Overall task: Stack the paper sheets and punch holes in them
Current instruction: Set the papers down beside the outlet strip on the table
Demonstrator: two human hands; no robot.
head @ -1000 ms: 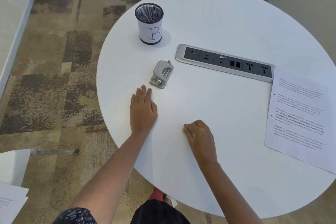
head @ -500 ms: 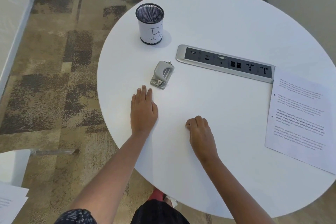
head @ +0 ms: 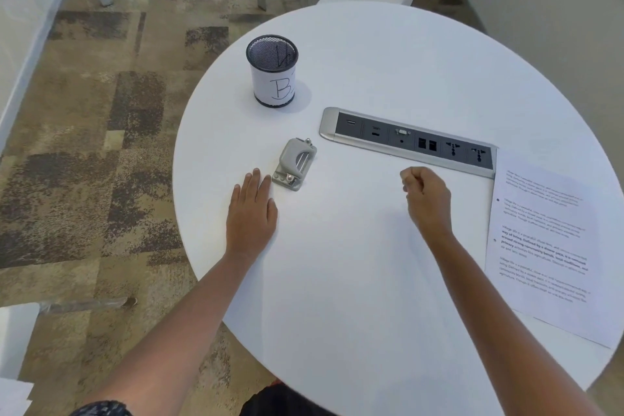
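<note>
I see the left hand (head: 251, 213) flat on the round table (head: 337, 314), fingers spread slightly, empty, fingertips just beside the hole punch (head: 294, 164). Right hand (head: 427, 201) curled into a loose fist, holding nothing. Printed sheets (head: 547, 246) lie at the table's right edge.

Bright, even light; soft shadows, slight blur, wide-angle bending at the edges
</note>
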